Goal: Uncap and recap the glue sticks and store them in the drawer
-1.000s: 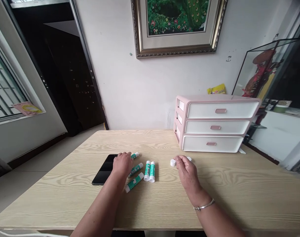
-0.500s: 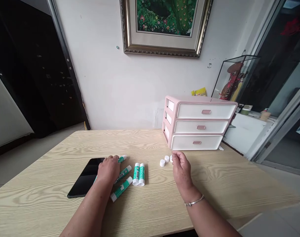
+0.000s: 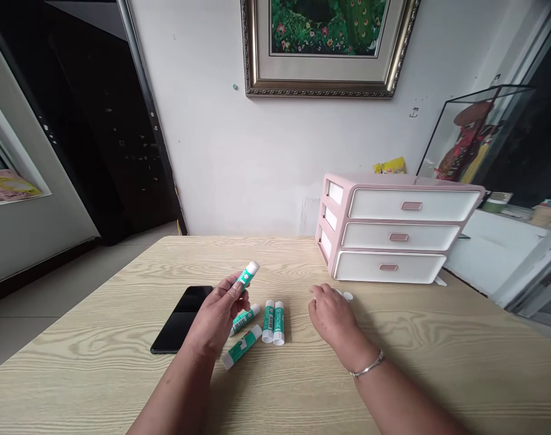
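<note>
Left hand (image 3: 216, 317) is raised just above the table (image 3: 98, 356), its thumb and fingers closed around a green-labelled glue stick (image 3: 247, 275), which is tilted up with its white end pointing away from the person. Below that hand, near the middle of the table, lie four more sticks. Two glue sticks (image 3: 273, 322) sit side by side, touching, while a third glue stick (image 3: 244, 320) and a fourth glue stick (image 3: 242, 346) lie at a slant just to their left. A black phone (image 3: 181, 319) lies just left of the raised hand.

Right hand (image 3: 332, 320) rests low on the table with its fingers loosely curled, a silver bracelet (image 3: 367, 365) on the wrist. Small white caps (image 3: 347, 296) are partly hidden just beyond it; whether it has hold of one, you cannot tell. Pink-and-white three-drawer organizer (image 3: 386, 232) stands just behind, at the table's far edge, toward the right.
</note>
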Motion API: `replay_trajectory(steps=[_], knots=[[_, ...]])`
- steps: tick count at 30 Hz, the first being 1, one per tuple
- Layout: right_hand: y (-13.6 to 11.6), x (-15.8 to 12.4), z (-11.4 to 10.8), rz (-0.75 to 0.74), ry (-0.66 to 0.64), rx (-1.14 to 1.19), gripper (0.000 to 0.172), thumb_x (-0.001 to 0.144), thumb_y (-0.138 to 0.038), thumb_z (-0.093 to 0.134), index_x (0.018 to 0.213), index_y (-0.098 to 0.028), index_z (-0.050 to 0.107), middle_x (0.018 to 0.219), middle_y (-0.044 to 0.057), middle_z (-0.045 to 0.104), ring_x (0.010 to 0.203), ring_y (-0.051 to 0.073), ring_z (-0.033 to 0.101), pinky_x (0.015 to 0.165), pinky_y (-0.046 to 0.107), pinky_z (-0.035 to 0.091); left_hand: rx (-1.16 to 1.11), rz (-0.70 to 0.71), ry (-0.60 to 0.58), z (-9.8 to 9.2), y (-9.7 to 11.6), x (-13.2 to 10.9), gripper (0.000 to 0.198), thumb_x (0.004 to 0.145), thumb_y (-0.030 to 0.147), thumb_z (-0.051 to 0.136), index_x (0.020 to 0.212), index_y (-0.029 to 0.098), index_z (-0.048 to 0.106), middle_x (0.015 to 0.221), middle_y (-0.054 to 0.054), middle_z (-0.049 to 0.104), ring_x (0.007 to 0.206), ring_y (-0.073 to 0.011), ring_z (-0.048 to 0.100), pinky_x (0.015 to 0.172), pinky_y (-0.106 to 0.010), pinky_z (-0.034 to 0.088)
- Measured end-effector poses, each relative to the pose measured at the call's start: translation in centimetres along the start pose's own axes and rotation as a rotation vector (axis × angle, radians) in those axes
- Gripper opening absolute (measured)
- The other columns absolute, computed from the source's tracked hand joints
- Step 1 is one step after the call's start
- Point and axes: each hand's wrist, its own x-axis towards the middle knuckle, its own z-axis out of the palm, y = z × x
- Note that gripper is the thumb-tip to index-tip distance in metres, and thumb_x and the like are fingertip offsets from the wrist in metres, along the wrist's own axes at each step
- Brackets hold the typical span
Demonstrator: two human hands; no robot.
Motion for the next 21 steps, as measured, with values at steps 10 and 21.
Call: replay_trajectory(steps=[10,21], knots=[[-1.0,0.5,-0.3,0.169,0.027,0.786,0.029,0.089,-0.025,0.056,0.116,-0.019,0.066,0.102,0.009,0.070,0.090,0.021,0.066,0.082,0.034,0.050,-0.270,-0.203,-0.173,2.2,-0.9,-1.1,0.024,0.086,0.029,0.074,0.103,0.015,0.066,0.091,-0.005,0.061,0.070,-0.0111,0.053,0.060,-0.024,0.046],[-1.9,0.0,-1.9,0.166,0.043,1.684,0.031,0.087,-0.039,0.071,0.113,-0.023,0.068,0.096,0.004,0.069,0.079,0.014,0.059,0.062,0.024,0.046,0.008,-0.235,-0.297,4.3,-2.5,-2.7,0.035,0.088,0.038,0.071,0.115,0.018,0.062,0.076,0.000,0.060,0.065,-0.0106,0.052,0.065,-0.026,0.040]])
